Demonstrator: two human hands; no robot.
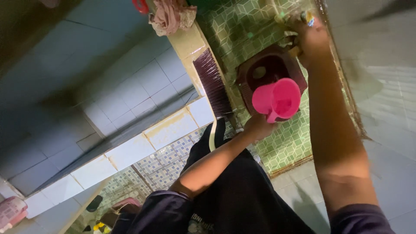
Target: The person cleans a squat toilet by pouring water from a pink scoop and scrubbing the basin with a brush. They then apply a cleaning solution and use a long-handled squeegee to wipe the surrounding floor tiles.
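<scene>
While the left hand (258,126) holds a pink plastic jug (277,99) in a closed grip above the dark squat toilet pan (255,71), the right hand (310,37) reaches toward the wall, its grip blurred beyond telling.

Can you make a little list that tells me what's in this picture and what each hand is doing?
place: a tiled washroom with a green patterned floor
left hand: holds a pink plastic scoop by its handle
scoop position: tipped, above a dark red squat toilet pan
right hand: stretched out past the pan, blurred; what it grips cannot be told
brush: dark bristles, lying along the low tiled wall
cloth: bunched on top of that wall
clothing: dark sleeves and dark trousers
</scene>
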